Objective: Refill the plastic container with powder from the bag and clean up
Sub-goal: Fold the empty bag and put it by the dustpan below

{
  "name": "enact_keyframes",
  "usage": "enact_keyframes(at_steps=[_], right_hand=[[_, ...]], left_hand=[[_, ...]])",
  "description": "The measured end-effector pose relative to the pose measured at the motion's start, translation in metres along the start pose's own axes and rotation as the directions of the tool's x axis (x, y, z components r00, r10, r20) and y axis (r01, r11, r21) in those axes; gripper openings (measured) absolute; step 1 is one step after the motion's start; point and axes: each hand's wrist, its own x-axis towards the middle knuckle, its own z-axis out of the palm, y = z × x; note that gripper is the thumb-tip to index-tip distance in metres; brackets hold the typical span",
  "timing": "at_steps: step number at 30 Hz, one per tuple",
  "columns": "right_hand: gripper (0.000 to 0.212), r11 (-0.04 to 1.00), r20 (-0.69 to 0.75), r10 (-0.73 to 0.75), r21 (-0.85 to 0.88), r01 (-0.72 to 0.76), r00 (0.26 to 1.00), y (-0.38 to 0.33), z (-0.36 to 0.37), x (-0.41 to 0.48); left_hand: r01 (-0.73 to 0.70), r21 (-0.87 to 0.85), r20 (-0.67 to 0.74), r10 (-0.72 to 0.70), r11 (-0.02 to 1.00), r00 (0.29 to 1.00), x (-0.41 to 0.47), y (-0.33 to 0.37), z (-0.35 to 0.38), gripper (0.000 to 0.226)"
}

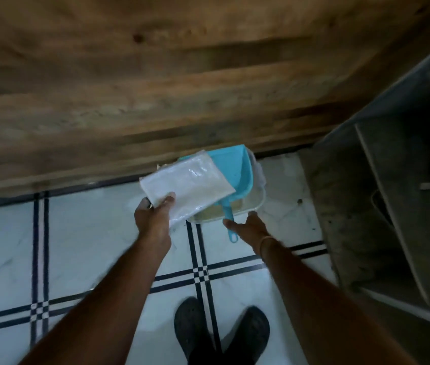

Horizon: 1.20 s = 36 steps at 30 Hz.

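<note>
The dustpan (pixel 237 172) lies in the container (pixel 257 206) on the floor (pixel 90 233) against the wooden panel (pixel 156 88), shelf (pixel 393 193) to its right.

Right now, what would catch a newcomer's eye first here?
The bright blue dustpan stands out at centre, resting in a pale plastic container on the tiled floor. The left hand holds a clear plastic bag over it, while the open right hand reaches beside the dustpan's handle.

Clear rectangular plastic container (pixel 257 204): far half hidden beneath turquoise plastic dustpan (pixel 237 169) and crinkled white plastic bag (pixel 190 185). Contents of grey shelving (pixel 382 201) at 3 o'clock blurred, indistinct.
</note>
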Motion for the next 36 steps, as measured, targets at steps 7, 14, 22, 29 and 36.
enact_keyframes(at_steps=[7, 14, 22, 29, 36], right_hand=[[0.063, 0.978, -0.046, 0.092, 0.191, -0.081, 0.995, 0.028, 0.058, 0.082], [0.009, 0.912, -0.354, -0.061, 0.360, 0.196, 0.933, 0.060, 0.027, 0.015], [0.021, 0.855, -0.482, 0.008, 0.457, 0.243, 0.876, 0.105, -0.041, -0.037], [0.025, 0.873, -0.458, -0.090, 0.390, 0.291, 0.884, 0.131, -0.029, -0.001], [0.029, 0.904, -0.433, -0.152, 0.303, 0.302, 0.888, 0.139, -0.023, 0.018]], left_hand=[[0.083, -0.061, 0.004, -0.083, 0.995, 0.997, 0.058, -0.048, 0.010, 0.028], [0.128, -0.090, -0.120, -0.138, 0.988, 0.983, 0.046, -0.051, 0.004, 0.034], [0.055, 0.180, -0.120, -0.033, 0.982, 0.992, 0.037, -0.050, 0.086, 0.030], [0.112, 0.290, -0.039, -0.105, 0.950, 0.994, 0.089, -0.113, 0.137, 0.041], [0.124, 0.352, 0.031, -0.144, 0.928, 0.989, 0.119, -0.123, 0.144, 0.045]])
